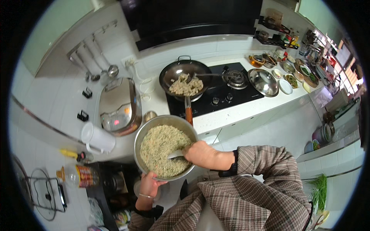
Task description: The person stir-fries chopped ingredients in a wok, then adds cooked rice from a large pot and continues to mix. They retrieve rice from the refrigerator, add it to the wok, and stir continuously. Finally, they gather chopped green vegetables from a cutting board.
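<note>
My left hand (150, 184) grips the near rim of a wide steel bowl (137, 150), thumb over the edge. Inside the bowl lies a pale grainy mixture flecked with green (163, 138), perhaps rice. A white spoon or paddle (174, 154) is held in my right hand (199, 154), its lower end sunk in the mixture. Beyond the bowl, a dark wok (167, 68) sits on the left burner, its wooden handle (188, 115) pointing toward me. Chopped pale food (186, 85) and the head of a metal spatula (208, 75) are in the wok.
A rice cooker (120, 106) and a white pitcher (98, 138) stand left on the counter. On the black gas hob (208, 106), the right burner (236, 78) is bare. A domed steel lid (263, 82) and several small dishes (285, 86) line the right. An oil bottle (78, 176) stands lower left.
</note>
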A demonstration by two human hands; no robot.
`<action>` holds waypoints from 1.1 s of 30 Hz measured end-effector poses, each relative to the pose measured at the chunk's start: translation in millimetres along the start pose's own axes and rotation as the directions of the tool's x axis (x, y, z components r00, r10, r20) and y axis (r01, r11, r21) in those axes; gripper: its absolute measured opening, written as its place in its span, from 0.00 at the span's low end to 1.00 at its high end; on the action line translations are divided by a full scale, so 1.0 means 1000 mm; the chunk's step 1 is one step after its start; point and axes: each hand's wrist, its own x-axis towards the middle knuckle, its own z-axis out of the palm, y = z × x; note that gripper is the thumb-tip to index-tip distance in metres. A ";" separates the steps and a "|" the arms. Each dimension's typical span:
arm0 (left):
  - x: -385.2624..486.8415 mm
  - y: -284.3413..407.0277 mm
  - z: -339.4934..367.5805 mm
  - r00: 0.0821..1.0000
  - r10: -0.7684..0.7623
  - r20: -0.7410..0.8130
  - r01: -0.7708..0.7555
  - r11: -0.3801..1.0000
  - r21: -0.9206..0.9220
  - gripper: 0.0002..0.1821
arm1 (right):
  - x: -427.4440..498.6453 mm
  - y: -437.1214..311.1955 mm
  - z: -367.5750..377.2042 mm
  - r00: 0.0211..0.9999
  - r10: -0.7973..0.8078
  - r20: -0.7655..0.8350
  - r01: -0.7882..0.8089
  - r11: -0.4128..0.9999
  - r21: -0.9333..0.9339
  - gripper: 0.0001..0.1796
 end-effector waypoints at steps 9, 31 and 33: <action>0.034 0.030 -0.009 0.985 0.092 -0.149 -0.089 0.996 0.026 0.25 | 0.023 0.207 0.010 0.662 0.258 -0.703 -0.152 0.965 0.211 0.17; 0.124 0.111 -0.064 0.934 0.353 0.049 -0.330 0.808 0.488 0.21 | -0.002 0.237 -0.052 0.881 0.473 -0.023 -0.452 0.854 0.259 0.14; 0.130 0.113 -0.070 0.934 0.352 0.061 -0.346 0.851 0.395 0.19 | 0.026 0.228 -0.037 0.863 0.505 -0.012 -0.487 0.839 0.244 0.10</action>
